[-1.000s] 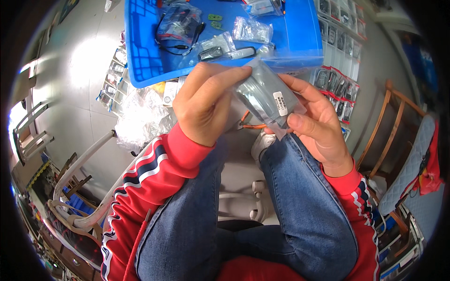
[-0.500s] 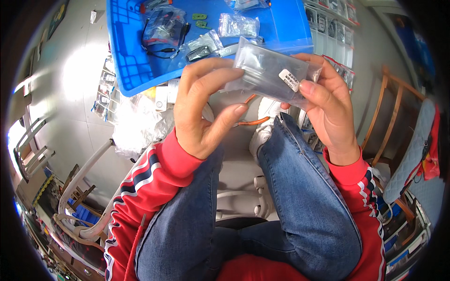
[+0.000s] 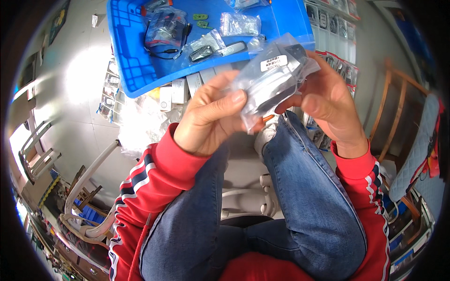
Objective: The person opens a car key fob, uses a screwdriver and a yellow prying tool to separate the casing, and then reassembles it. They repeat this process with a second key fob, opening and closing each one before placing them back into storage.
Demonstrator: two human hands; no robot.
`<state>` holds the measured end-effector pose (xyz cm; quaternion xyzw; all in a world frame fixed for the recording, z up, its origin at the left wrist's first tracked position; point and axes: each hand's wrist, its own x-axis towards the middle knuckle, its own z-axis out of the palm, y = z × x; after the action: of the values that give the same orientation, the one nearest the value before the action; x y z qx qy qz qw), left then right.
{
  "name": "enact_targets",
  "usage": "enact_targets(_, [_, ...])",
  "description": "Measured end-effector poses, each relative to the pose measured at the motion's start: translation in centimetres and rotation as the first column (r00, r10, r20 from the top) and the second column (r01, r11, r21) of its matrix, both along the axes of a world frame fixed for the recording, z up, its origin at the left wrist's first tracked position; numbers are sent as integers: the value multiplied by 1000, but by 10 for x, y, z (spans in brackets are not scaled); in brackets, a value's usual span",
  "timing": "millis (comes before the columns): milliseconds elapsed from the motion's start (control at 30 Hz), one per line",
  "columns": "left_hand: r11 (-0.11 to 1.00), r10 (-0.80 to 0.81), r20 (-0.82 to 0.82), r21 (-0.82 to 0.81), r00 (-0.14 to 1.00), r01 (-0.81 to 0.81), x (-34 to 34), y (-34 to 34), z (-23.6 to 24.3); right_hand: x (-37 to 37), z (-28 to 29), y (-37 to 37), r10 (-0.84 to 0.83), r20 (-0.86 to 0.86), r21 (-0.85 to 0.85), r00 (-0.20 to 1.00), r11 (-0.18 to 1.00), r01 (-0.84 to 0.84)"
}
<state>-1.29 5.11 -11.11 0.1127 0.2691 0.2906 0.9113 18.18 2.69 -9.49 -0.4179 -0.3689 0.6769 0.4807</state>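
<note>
A clear plastic bag [image 3: 260, 79] with dark, flat contents and a white label is tilted over my knees, just in front of the blue bin. My left hand [image 3: 206, 110] pinches its left end, thumb on top and fingers partly hidden underneath. At the bag's right end is my right hand [image 3: 335, 103], its fingers curled behind the plastic and its thumb lifted away from it. The exact kind of the contents cannot be made out through the glare.
The blue bin [image 3: 131, 61] ahead holds bagged parts [image 3: 166, 28], small green circuit boards [image 3: 200, 19], a black cable [image 3: 164, 55] and dark handheld pieces. Clear plastic bags [image 3: 140, 122] and white boxes [image 3: 179, 91] lie before it. A wooden chair [image 3: 382, 112] stands right.
The bag has been turned over and tilted, so its label now faces up nearer the left. My left hand has closed on it, while my right thumb has come off.
</note>
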Motion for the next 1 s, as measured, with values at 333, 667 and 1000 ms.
enact_targets(333, [956, -258, -240, 77, 936, 283, 12, -9, 10, -12, 2, 9, -71, 27, -74, 997, 995, 72])
enact_targets(667, [864, 52, -555, 442, 830, 242, 18, -8, 22, -15, 6, 1, -82, 123, -153, 989, 983, 101])
enact_targets(1000, [883, -6, -534, 393, 846, 254, 18, -10, 26, -18, 6, -2, -134, 63, -202, 989, 969, 144])
